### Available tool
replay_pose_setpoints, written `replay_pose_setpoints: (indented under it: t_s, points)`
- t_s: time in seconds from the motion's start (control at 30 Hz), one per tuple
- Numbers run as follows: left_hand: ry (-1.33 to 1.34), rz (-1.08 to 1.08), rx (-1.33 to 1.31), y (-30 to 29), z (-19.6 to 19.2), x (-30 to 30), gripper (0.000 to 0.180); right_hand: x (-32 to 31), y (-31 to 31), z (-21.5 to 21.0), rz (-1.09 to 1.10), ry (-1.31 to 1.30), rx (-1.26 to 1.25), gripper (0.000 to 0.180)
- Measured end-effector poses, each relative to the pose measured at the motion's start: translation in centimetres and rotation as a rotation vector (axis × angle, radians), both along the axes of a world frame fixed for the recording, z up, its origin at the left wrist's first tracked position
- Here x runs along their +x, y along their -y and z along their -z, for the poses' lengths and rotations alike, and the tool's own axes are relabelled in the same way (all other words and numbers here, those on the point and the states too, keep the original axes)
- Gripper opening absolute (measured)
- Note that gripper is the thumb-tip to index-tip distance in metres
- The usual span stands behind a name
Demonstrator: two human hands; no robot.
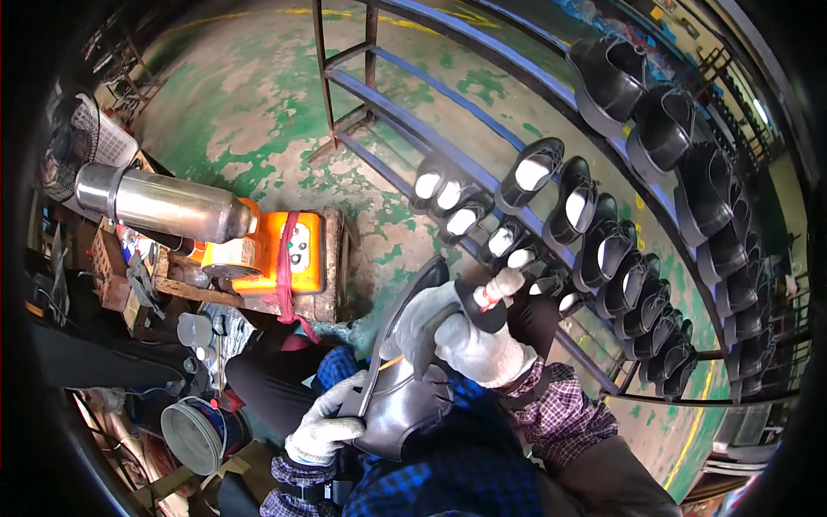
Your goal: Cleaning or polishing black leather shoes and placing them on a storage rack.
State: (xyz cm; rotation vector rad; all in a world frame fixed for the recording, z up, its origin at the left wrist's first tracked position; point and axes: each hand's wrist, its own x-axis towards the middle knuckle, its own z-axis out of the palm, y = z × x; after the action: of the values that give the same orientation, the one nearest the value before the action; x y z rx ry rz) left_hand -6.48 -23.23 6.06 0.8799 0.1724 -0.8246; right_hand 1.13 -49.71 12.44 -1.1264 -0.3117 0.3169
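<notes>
A black leather shoe (405, 401) lies tilted over my lap, its sole edge running up and away from me. My left hand (326, 428), in a white knitted glove, grips the shoe at its near left side, thumb and fingers around the edge. My right hand (461, 336), gloved in white with grey over the fingers, is closed above the shoe's upper side. Out of its far side sticks a tool handle (500, 289) with a pale, red-marked end and a dark part; its working end is hidden. A thin yellowish strip shows against the shoe below the grey fingers.
On the right, a metal rack (534, 228) carries several rows of black shoes (603, 250). Ahead left, an orange machine (301, 254) with a metal cylinder (172, 204) sits on a wooden stand. A bucket (194, 435) and small containers (195, 329) are at my left.
</notes>
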Motion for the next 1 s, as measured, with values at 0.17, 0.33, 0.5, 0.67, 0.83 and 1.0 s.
replay_pose_setpoints:
  t_s: [0.17,0.33,0.5,0.67,0.83,1.0]
  points:
    - [0.013,-0.051,0.071,0.4,-1.1,-0.8,0.081,-0.2,1.2,-1.2,-0.017,0.260,-0.306,0.033]
    - [0.066,0.049,0.028,-1.4,-0.7,-1.9,0.081,3.3,8.1,-1.3,0.250,0.117,0.145,0.018]
    - [0.192,0.106,-0.083,-1.9,-2.0,-1.9,0.079,2.6,12.9,-2.1,0.901,0.255,-0.649,0.019]
    - [0.086,0.042,-0.191,2.5,-1.8,-0.3,0.078,-7.8,13.2,-4.9,0.354,-0.190,-0.195,0.020]
    - [-0.124,0.332,-0.337,11.2,-3.7,2.0,0.090,-17.8,9.0,-8.2,0.087,0.092,-0.714,0.030]
    - [-0.430,0.468,-0.255,18.1,-2.6,-2.5,0.067,-24.6,8.6,-5.2,0.473,0.124,-1.095,0.018]
